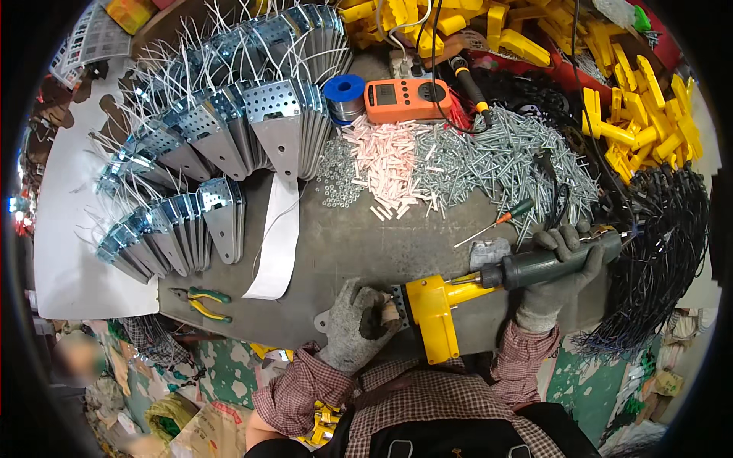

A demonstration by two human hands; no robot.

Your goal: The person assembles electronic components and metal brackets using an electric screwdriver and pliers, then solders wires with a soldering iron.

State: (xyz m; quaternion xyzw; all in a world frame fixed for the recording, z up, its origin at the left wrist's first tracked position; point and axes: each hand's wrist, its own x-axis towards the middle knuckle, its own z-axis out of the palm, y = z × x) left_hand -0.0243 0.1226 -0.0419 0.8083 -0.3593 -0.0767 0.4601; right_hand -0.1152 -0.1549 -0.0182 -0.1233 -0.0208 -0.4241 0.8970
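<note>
My left hand (353,327), in a grey knit glove, is closed around the metal end of a yellow plastic handle (432,311). A perforated metal edge (399,305) shows between the glove and the yellow plastic; the fingers cover much of the rest. In my right hand (556,296), gloved too, is a dark electric screwdriver (544,267), lying nearly level with the fingers wrapped round its body. Its bit points left and meets the upper right side of the yellow handle. Whether a screw sits at the tip, I cannot tell.
Grey metal brackets (279,130) with white wires stand in rows at left. Screws (519,160), pink-white sleeves (385,160), an orange meter (405,101) and a solder spool (343,91) lie behind. Pliers (208,304) rest near the front edge; black cables (660,252) bundle at right.
</note>
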